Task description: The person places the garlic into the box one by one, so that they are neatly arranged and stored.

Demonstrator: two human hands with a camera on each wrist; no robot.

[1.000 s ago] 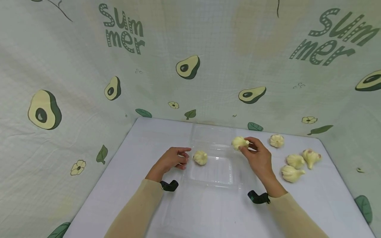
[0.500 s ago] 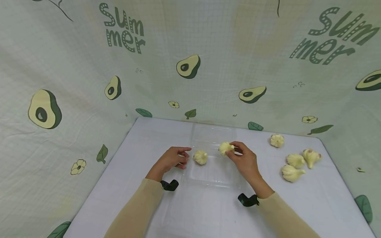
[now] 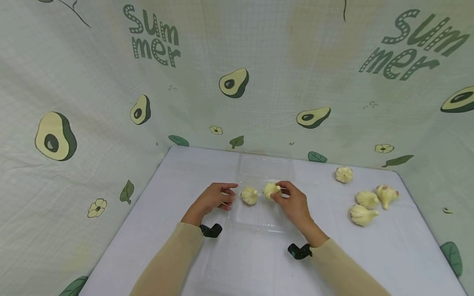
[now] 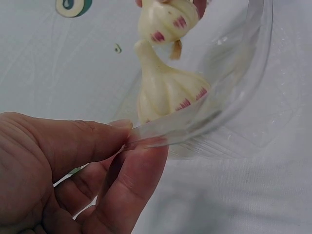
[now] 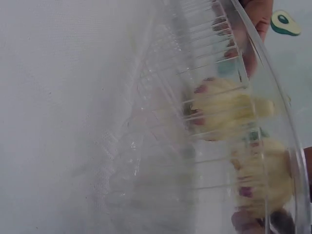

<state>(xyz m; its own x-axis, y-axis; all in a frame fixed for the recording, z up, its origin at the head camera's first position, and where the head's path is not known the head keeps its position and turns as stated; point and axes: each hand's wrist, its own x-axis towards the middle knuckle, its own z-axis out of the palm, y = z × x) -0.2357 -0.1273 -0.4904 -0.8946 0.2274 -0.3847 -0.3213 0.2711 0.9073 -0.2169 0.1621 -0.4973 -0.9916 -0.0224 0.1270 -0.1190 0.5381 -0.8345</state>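
Garlic at the clear box: one bulb in, one in hand, four outside

Left hand (image 3: 214, 198): at the left side of the clear container (image 3: 255, 216). The left wrist view shows thumb and forefinger pinching its thin rim, the other fingers curled below.

Right hand (image 3: 295, 204): thumb and fingers pinch the held bulb (image 3: 271, 190) at its neck end, over the container. Whether it touches the floor of the box, cannot tell.

Inside the box: the first bulb (image 3: 249, 196), on the left, near the rim that the left hand pinches. Purple marks low on its skin, neck up in the left wrist view. The two bulbs sit close together; contact unclear.

Behind, a second clear panel (image 3: 263, 167), probably the lid, laid open. Right wrist view: both bulbs blurred through the ribbed wall.

Outside, on the right of the white desk (image 3: 252, 263): a far bulb (image 3: 344, 174) by itself, then a cluster of a middle bulb (image 3: 367, 200), a long-necked bulb (image 3: 386, 195) and a near bulb (image 3: 363, 215).

Progress, as I judge it: early. One bulb placed, the second at the point of placing but not released, four untouched, lid not closed.
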